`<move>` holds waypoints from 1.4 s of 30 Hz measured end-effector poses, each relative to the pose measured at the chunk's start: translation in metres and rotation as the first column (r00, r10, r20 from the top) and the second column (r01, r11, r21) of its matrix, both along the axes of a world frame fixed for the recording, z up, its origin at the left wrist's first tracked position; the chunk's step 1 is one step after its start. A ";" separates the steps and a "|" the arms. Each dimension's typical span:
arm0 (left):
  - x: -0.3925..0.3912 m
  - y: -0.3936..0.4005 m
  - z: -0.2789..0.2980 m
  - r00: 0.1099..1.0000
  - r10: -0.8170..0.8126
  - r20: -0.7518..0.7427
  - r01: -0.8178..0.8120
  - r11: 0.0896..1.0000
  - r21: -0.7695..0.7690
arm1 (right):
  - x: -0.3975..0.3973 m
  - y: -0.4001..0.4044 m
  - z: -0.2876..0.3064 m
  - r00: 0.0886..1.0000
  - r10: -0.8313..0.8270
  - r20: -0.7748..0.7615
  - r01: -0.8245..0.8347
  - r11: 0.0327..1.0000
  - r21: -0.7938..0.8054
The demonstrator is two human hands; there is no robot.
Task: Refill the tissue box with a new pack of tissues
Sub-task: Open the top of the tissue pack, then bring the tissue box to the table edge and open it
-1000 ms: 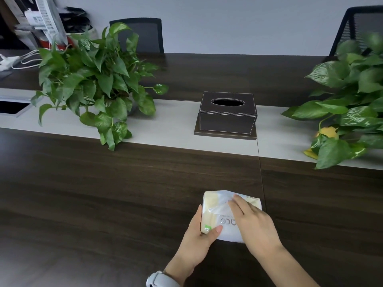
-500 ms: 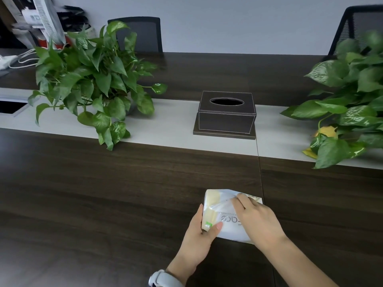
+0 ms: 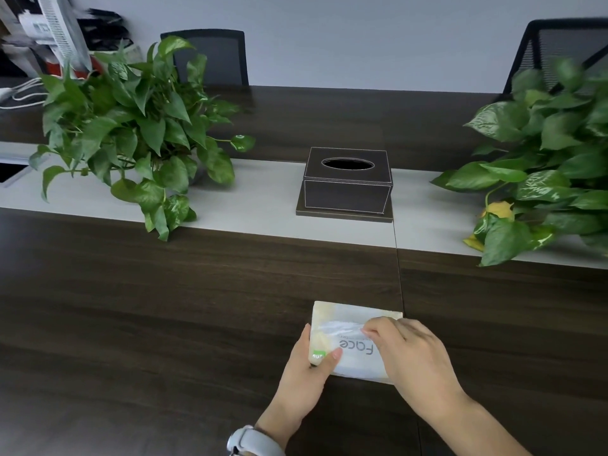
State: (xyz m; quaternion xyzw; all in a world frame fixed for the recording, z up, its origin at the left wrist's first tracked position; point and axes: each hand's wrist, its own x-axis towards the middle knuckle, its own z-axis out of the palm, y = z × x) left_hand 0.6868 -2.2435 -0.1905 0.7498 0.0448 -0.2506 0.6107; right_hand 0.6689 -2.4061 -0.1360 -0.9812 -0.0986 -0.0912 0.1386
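While both hands work low on the dark table (image 3: 164,307), we see the tissue pack (image 3: 353,337) lying flat between them, its printed "Face" lettering upside down to us. Our left hand (image 3: 307,373) grips the pack's left end: the thumb (image 3: 330,358) presses down on the top by the small green label, and the other fingers wrap the side out of our sight, so it is closed on the pack. Our right hand (image 3: 408,357) covers the pack's right half, fingertips (image 3: 370,334) curled and pinched tight on a wrinkled strip of clear wrapper that bunches across the top just left of them. We cannot tell if the wrapper has torn open.

Well beyond the fingertips, straight ahead, the tissue box (image 3: 347,185) sits on the pale strip (image 3: 256,199) running across the table. It is dark, with an oval slot (image 3: 347,164) on top showing only black, and it rests on a flat base slightly wider than itself. Far left of the fingers sprawls one leafy plant (image 3: 131,139); far right, another plant (image 3: 543,166) with a yellowed leaf. A grey watch (image 3: 250,441) circles our left wrist.
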 end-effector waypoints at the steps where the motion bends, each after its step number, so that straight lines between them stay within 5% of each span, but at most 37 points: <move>1: 0.000 0.000 0.003 1.000 -0.002 0.000 0.002 1.000 0.001 | -0.001 -0.003 0.001 1.000 -0.021 0.008 0.021 0.999 0.042; 6: 0.005 0.002 0.008 0.998 -0.012 0.065 0.011 1.000 0.018 | 0.000 -0.007 0.001 0.983 -0.135 -0.128 0.172 0.923 0.345; 11: 0.014 -0.002 0.007 0.988 -0.029 0.154 0.017 0.997 0.078 | 0.004 -0.013 -0.004 0.948 -0.200 -0.247 0.282 0.886 0.367; 16: 0.017 -0.006 0.008 0.991 0.073 0.109 -0.077 0.996 0.034 | 0.002 -0.025 -0.015 0.901 -0.248 -0.356 0.430 0.619 0.657; 22: 0.009 0.000 0.001 0.970 0.156 -0.186 -0.166 0.985 -0.042 | -0.024 -0.023 -0.045 0.744 -0.148 -0.651 0.663 0.277 0.695; 31: 0.004 0.001 0.003 0.969 0.184 -0.167 -0.192 0.981 -0.031 | -0.031 -0.015 -0.050 0.733 -0.057 -0.677 0.663 0.277 0.695; 35: 0.028 0.008 0.016 0.957 0.262 -0.121 -0.261 0.965 0.026 | -0.016 -0.025 -0.028 0.738 -0.195 -0.646 0.671 0.117 0.732; 42: 0.150 -0.005 0.047 0.971 0.233 0.055 -0.231 0.972 -0.049 | 0.121 -0.058 -0.006 0.805 -0.351 -0.478 0.573 0.250 0.781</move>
